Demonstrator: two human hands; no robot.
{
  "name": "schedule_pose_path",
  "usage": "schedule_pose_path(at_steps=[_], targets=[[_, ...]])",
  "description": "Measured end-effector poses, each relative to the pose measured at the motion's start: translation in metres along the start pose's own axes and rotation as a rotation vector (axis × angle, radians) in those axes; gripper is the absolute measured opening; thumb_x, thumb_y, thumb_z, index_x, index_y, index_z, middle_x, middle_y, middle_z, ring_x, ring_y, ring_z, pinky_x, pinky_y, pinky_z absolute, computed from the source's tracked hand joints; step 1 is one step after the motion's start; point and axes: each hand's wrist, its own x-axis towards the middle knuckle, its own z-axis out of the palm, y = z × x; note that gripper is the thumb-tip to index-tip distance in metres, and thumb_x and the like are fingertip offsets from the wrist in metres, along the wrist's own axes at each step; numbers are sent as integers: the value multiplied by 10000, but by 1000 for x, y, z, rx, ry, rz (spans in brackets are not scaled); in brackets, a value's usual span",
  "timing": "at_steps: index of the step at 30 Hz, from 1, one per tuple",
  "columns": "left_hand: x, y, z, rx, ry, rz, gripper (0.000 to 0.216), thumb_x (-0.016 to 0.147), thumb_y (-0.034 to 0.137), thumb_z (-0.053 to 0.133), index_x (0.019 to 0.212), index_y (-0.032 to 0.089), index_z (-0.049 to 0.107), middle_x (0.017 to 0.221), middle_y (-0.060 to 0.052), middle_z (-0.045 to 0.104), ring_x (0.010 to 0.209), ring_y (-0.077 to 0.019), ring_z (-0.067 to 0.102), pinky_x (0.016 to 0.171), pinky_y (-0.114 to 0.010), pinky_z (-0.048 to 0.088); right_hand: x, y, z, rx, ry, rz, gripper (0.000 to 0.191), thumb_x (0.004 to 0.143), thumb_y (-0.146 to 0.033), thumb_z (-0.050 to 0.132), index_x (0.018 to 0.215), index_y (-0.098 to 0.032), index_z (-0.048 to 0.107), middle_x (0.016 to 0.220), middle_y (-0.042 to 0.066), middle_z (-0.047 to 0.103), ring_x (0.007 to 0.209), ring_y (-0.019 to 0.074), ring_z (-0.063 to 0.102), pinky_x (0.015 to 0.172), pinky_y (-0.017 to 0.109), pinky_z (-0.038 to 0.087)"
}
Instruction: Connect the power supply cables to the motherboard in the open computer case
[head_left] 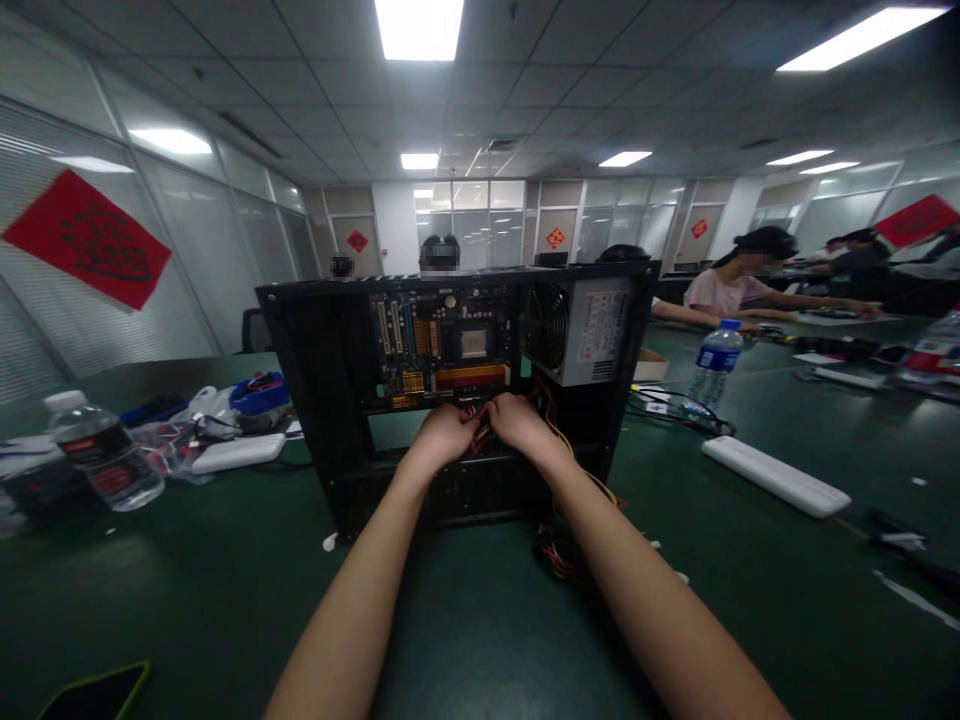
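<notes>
A black computer case [315,420] stands upright on the table, its open side facing me. Inside it a motherboard [474,345] is mounted, and a silver power supply [598,335] with a fan sits at the upper right. My left hand [448,436] and my right hand [517,424] meet just under the motherboard's lower edge. Their fingers are closed in a pinch on a thin bundle of red and dark cables [480,412], whose ends are hidden by the fingers. Yellow and red wires [559,565] hang from the case and lie by my right forearm.
On the left stand a water bottle [105,450], a white power strip [238,453] and a blue bag [259,393]. A phone [97,692] lies near the front edge. A blue-capped bottle [716,362] and another power strip [776,475] are on the right. A person [731,285] works beyond.
</notes>
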Motion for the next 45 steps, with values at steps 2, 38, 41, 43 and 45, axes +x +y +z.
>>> schedule_pose_path(at_steps=[2,38,41,43,45], targets=[[1,1,1,42,28,-16,358,930,361,515,753,152,746,733,-93,734,686,-209,643,598,-275,372,-1,0,0,-48,-20,-3,347,1016,-211,448,1040,-66,762,1064,251,737,1054,310,713,819,306,472],[-11,20,4,327,154,-139,336,950,344,482,1079,146,722,1093,-222,741,1056,-371,708,848,-432,550,-6,-7,-3,-256,-165,-99,329,941,-61,463,1116,-35,740,1126,266,718,1096,326,712,866,316,530],[-9,16,3,307,148,-115,341,953,361,481,1062,152,728,1084,-208,746,1027,-352,713,816,-404,542,-4,-6,-5,-254,-152,-87,346,944,-50,445,1141,-37,730,1127,264,718,1105,323,708,875,323,528],[-8,14,2,291,140,-88,344,955,372,481,1035,157,737,1068,-192,753,988,-323,719,788,-371,532,-2,-5,-7,-249,-138,-83,356,963,-70,434,1174,-56,721,1141,256,717,1120,310,703,890,321,524],[-7,13,0,279,132,-60,343,955,372,488,999,152,747,1038,-177,762,944,-291,722,764,-338,518,0,-4,-8,-246,-128,-87,352,984,-104,433,1187,-78,720,1155,243,718,1131,298,700,898,312,520]])
